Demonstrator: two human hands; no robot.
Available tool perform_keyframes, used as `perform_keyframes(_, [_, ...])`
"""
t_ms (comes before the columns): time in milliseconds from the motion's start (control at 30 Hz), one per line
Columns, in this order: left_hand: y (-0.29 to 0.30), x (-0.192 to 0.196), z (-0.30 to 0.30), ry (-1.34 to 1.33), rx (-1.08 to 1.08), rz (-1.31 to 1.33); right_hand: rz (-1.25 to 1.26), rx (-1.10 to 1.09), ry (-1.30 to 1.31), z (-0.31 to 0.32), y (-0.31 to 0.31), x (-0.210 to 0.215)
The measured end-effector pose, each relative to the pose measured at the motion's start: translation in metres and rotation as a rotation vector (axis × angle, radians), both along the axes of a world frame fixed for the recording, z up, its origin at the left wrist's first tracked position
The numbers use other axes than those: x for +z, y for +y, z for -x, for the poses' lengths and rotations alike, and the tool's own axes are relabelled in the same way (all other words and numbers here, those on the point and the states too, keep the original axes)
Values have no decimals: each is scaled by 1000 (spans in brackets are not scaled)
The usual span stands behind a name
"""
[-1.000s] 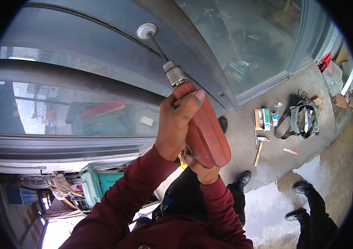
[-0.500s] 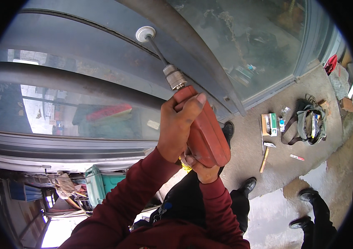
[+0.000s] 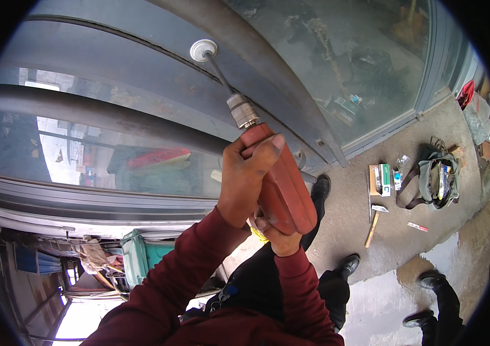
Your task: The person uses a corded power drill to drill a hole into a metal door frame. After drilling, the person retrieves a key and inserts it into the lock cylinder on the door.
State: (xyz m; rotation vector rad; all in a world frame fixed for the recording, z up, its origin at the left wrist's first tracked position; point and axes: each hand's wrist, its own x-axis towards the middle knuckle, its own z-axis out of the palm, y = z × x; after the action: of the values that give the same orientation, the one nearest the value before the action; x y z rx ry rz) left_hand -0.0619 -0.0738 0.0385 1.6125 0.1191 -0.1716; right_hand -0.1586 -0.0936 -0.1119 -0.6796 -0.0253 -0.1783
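Both hands are on a red power drill (image 3: 286, 187) that points up and away to the left. My left hand (image 3: 243, 183) wraps round its front part behind the silver chuck (image 3: 242, 111), thumb over the top. Lower down, my right hand (image 3: 282, 239) is closed at the rear underside, where the handle is mostly hidden. A long thin bit (image 3: 219, 75) runs from the chuck to a white, cup-like round piece (image 3: 203, 51) against the grey metal door frame (image 3: 135, 49). Whether the bit's tip has entered the metal is hidden.
On the concrete floor at right lie a hammer (image 3: 373, 226), a small open box (image 3: 380, 180), a red-and-white marker-like stick (image 3: 417, 227) and a tool bag (image 3: 438, 179). Another person's dark shoes (image 3: 431, 281) stand at lower right. Glass panels (image 3: 360, 63) flank the frame.
The floor and door have shifted slightly in view. The drill's rear end has moved a little left, both hands still gripping it, and the bit stays at the white piece.
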Motion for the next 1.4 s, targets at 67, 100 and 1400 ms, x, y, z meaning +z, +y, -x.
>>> perform_keyframes(67, [0, 0, 0, 8, 12, -14, 33, -3, -2, -1, 1, -4])
perform_keyframes(100, [-1, 0, 0, 7, 13, -14, 50, -4, -3, -2, 2, -5])
perform_keyframes(1400, [7, -4, -2, -1, -30, 18, -45, 80, 20, -3, 14, -20])
